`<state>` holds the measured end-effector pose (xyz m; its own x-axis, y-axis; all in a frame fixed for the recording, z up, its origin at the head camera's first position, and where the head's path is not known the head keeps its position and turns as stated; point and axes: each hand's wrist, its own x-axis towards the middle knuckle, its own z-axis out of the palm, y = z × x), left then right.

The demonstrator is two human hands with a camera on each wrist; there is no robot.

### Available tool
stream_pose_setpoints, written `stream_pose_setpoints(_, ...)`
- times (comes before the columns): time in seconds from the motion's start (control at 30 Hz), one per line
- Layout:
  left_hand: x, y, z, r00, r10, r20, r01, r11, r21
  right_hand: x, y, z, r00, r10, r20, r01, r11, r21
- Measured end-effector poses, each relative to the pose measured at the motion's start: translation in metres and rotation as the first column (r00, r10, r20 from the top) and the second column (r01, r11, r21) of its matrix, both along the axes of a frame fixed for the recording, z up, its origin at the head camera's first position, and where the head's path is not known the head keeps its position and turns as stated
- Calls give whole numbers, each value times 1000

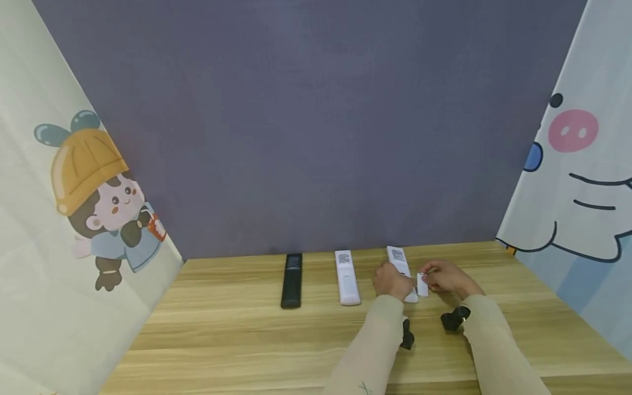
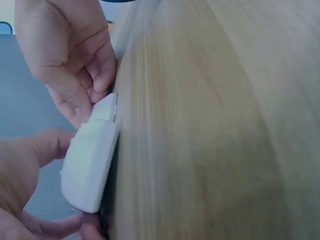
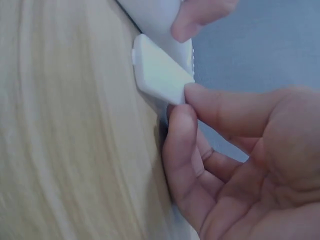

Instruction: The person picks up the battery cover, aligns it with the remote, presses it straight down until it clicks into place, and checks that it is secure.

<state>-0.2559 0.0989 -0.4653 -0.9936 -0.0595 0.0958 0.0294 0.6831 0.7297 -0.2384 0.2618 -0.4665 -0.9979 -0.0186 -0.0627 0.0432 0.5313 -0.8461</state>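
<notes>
Head view: two bare hands meet over a white remote point(image 1: 396, 258) and a small white cover point(image 1: 422, 286). The left hand point(image 1: 392, 281) grips the remote toward its near end, and the right hand point(image 1: 446, 276) pinches the cover just to the right of that grip. The remote lies with its printed label upward, beyond the left hand, so the near part of its back faces the fingers.

Left wrist view: the left thumb point(image 2: 52, 145) bears on one side of the remote while fingers point(image 2: 55, 225) curl at the other, a hold that probably serves to steady the body against the other hand's work.

Right wrist view: thumb and forefinger take the cover by one edge, which seems to leave its face and its small tab point(image 3: 134, 56) unobstructed. Whether cover and remote touch cannot be told.

To the left of the left hand's grip, a second white remote point(image 1: 348, 280) and, farther out, a black remote point(image 1: 291, 282) lie well apart on the wooden table point(image 1: 222, 340), roughly in line with the held one; such spacing presumably allows each to be reached without disturbing its neighbour.
</notes>
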Motion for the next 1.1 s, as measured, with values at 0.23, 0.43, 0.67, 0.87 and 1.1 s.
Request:
stream_pose_setpoints(0.23, -3, -4, -4, 999, -52, 12, 51, 996, 75, 1, 7, -2, 999, -7, 48, 11, 997, -80)
stream_pose_setpoints(0.43, -4, -7, -4, 997, -69, 21, 67, 994, 85, 1, 14, -6, 998, 35, 51, -25, 982, -187)
stream_pose_setpoints(0.67, -5, -9, -8, 997, -82, 16, 80, 993, 86, 4, 29, -14, 996, 46, 81, -11, 923, -386)
stream_pose_setpoints(0.87, -4, -11, -7, 994, -105, 27, 102, 991, 81, 5, 33, -16, 997, 23, 79, 16, 891, -454)
stream_pose_setpoints(1.1, -7, -14, -6, 991, -126, 50, 121, 988, 99, 3, 32, -16, 996, 14, 83, 27, 881, -472)
